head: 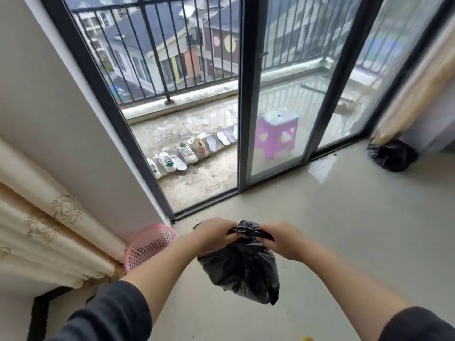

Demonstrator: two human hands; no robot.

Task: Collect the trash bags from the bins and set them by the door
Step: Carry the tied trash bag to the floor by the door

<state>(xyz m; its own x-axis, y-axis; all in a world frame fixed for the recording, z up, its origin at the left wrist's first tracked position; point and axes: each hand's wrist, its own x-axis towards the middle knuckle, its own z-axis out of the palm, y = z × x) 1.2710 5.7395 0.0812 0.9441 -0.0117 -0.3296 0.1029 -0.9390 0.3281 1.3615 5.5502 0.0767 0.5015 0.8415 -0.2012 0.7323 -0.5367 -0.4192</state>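
Note:
A filled black trash bag (242,269) hangs in the air in front of me, above the tiled floor. My left hand (214,236) and my right hand (283,238) both grip its gathered top, one on each side of the neck. A pink mesh bin (149,244) stands on the floor to the left, by the wall corner and the curtain; its inside is only partly visible. A second black trash bag (390,156) lies on the floor at the right, next to the sliding glass door (278,107).
The left door panel stands open onto a balcony with a row of shoes (182,155) along the sill and a pink stool (275,134). A cream curtain (44,217) hangs at the left, another curtain (413,92) at the right. Glossy floor tiles (344,230) spread ahead.

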